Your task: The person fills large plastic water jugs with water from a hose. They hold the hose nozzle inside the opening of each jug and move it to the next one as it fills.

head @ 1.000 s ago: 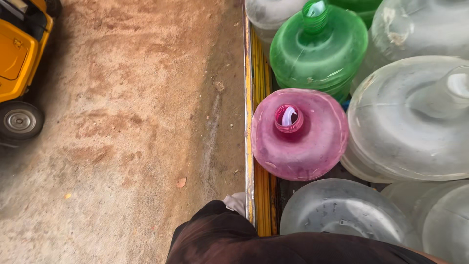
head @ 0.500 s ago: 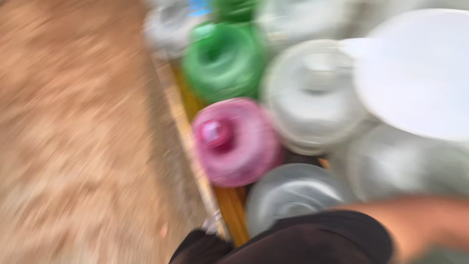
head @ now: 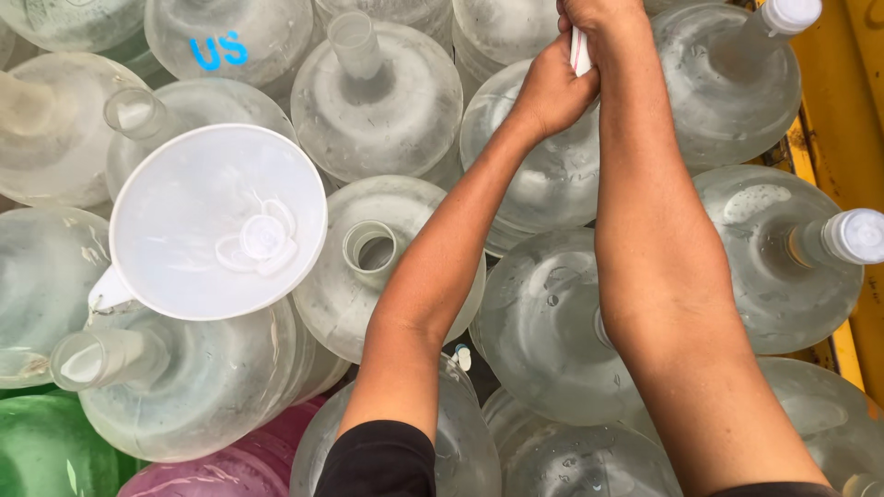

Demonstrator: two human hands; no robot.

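Clear jugs (head: 552,322) stood packed neck-up across the yellow truck bed (head: 843,138), with a white funnel (head: 216,221) resting on one at the left. Both hands met at the far edge: the left hand (head: 551,92) and right hand (head: 594,14) were closed together on a white cap (head: 579,51), its jug directly beneath, neck upright. A second earlier the view showed pink and green jugs beside bare ground, no hands.

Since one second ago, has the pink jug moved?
Cannot tell. The head camera swung over; the pink jug now shows only at the bottom edge, beside the green jug. The view shifted, not clearly the jug.
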